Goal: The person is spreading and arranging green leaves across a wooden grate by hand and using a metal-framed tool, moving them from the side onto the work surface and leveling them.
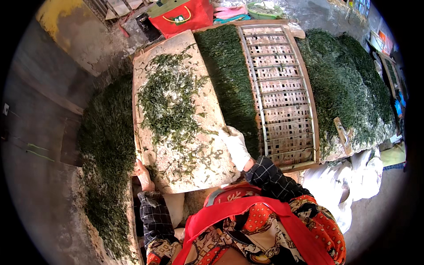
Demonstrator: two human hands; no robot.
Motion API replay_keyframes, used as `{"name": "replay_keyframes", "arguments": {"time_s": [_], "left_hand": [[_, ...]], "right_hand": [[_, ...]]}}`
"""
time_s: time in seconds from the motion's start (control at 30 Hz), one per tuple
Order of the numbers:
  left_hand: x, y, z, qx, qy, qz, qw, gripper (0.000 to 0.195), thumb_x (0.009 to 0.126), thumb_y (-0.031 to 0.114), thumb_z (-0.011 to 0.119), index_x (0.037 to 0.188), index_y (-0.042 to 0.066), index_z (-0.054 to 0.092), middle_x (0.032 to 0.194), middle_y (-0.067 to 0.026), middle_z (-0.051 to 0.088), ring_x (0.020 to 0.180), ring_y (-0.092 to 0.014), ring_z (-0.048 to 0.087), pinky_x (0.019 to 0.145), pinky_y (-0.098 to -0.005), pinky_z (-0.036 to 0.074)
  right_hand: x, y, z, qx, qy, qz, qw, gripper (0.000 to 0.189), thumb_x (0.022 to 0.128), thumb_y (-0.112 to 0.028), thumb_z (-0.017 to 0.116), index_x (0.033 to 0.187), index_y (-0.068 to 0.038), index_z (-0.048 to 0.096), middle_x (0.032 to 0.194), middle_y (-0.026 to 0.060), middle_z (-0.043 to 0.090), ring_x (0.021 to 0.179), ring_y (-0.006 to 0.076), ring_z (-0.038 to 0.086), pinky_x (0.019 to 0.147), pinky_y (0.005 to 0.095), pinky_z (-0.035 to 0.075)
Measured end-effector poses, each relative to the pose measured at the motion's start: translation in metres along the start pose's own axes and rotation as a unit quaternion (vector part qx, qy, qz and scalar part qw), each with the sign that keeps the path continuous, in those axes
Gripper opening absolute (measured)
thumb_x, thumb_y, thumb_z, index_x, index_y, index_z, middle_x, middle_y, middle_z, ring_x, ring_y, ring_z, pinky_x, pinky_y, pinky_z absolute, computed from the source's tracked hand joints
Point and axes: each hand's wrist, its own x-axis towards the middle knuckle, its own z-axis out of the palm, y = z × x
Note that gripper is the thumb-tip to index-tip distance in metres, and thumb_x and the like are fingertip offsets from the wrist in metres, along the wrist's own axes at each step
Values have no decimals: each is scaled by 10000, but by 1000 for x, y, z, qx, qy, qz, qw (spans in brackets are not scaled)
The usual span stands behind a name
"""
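Observation:
A pale flat board (212,159) lies before me, tilted slightly, with loose dark green leaf shreds (175,122) scattered over it. My right hand (236,145), in a white glove, grips the board's right edge. At the lower left, my left hand (144,175) holds the opposite edge, its fingers partly hidden. Right of the board, a dense strip of green leaf shreds (228,76) lies on the same wooden-framed surface. Beyond that strip rests a ladder-like slatted frame (261,109) over woven lattice (285,126).
Leaf heaps lie left (107,139) and right (341,79). A wooden piece with a handle (343,135) sits on the right heap's near edge. Behind are a red bag (185,20), pink cloth (230,12) and a green basin (265,12). White plastic bags (344,182) hang at lower right.

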Motion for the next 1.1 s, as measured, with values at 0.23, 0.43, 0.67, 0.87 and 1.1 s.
{"name": "replay_keyframes", "arguments": {"time_s": [0.23, 0.43, 0.67, 0.87, 1.1], "left_hand": [[-42, -75, 72, -489, 6, -170, 855, 257, 1026, 207, 394, 931, 28, 553, 1109, -53, 362, 1002, -226, 346, 973, -429, 386], [15, -84, 53, -315, -9, -225, 922, 180, 946, 130, 456, 866, -15, 525, 1262, -127, 502, 1200, -317, 423, 1058, -541, 309], [-9, -193, 153, 699, 52, 127, 702, 573, 912, 369, 684, 542, 51, 385, 549, 41, 322, 570, -117, 248, 530, -389, 229], [-2, -156, 127, 812, 48, 69, 578, 586, 907, 477, 623, 677, -61, 580, 558, -110, 494, 560, -227, 390, 569, -460, 348], [41, -146, 170, 818, -109, 268, 498, 305, 916, 222, 625, 1163, 44, 632, 1081, -195, 653, 994, -362, 618, 879, -418, 496]], "right_hand": [[3, -48, -69, 29, -12, -29, 999, 121, 932, -75, 647, 1028, 0, 654, 890, -56, 614, 774, 29, 542, 704, 180, 448], [25, -39, -95, 20, 74, -2, 997, 174, 935, -108, 645, 1060, 8, 677, 930, -5, 685, 823, 60, 603, 729, 188, 464], [47, -5, -129, -215, 123, -55, 967, 324, 909, -270, 658, 1088, -1, 670, 977, 117, 724, 899, 211, 679, 796, 311, 511], [14, -52, -118, -653, -57, -98, 748, 440, 899, -430, 561, 1025, -19, 653, 790, 190, 678, 762, 371, 666, 688, 465, 512], [-23, -64, -122, -487, 45, -129, 863, 296, 907, -244, 633, 1155, -87, 671, 1029, 152, 697, 942, 308, 675, 816, 345, 530]]}}
